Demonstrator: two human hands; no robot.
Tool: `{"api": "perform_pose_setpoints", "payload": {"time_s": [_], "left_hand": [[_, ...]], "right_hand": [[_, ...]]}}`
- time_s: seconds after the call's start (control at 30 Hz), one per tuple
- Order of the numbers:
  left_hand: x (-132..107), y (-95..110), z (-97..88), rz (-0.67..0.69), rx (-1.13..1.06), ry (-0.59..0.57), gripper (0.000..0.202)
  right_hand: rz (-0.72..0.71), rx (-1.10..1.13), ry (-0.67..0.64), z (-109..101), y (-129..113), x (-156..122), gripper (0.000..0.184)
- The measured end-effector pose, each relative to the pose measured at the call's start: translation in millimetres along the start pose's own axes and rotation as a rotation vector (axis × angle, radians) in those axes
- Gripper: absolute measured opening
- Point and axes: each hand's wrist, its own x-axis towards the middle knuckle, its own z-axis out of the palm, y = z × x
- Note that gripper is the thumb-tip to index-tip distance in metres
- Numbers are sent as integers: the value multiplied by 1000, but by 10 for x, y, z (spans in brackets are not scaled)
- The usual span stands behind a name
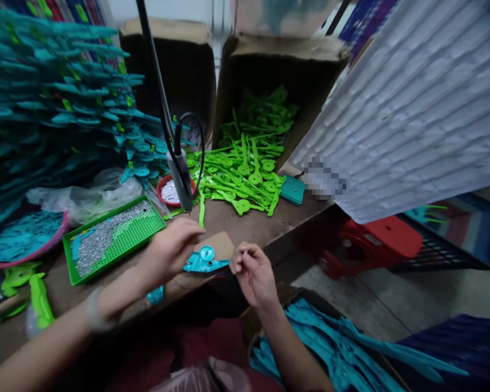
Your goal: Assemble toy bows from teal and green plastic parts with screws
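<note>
My left hand [175, 245] hangs over the table, smeared by motion, with its fingers bent forward; whether they hold anything is unclear. To its right, my right hand [251, 272] is closed, thumb and fingertips pinched together at something too small to make out. Between the two lies a blue plastic part [207, 256] with a round disc, partly behind my left fingers. It rests near the table edge on a piece of brown cardboard [222, 242]. The tip of a grey hanging tool [181, 177] with a black cable is above and beyond my left hand.
A green basket [139, 228] of small metal pieces and a red bowl [160, 190] of white bits stand on the table [265, 220]. Green plastic parts [245, 174] heap behind. Blue parts [57, 103] are stacked left; more [322, 337] fill a box beside me. A red stool [375, 239] stands right.
</note>
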Motion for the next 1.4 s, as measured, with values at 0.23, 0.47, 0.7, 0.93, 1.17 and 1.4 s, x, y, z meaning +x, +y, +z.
{"api": "perform_pose_setpoints", "payload": {"time_s": [0.23,0.47,0.7,0.93,1.17,1.4], "left_hand": [[738,-296,747,122,473,-311,34],[612,-532,483,147,509,-293,36],[323,172,-185,61,-17,162,29],[-721,820,-611,-616,-818,763,11],[-943,561,-309,-1069,-1252,1212,19],[-1555,508,-651,-1179,-1354,484,27]], "right_hand": [[21,-333,-199,54,116,-350,21],[12,-515,-61,-48,84,-123,14],[-709,-831,343,2,203,250,11],[-637,-763,-125,746,691,285,12],[-512,-821,-682,1378,905,-1,8],[76,-961,-865,1336,401,272,6]]}}
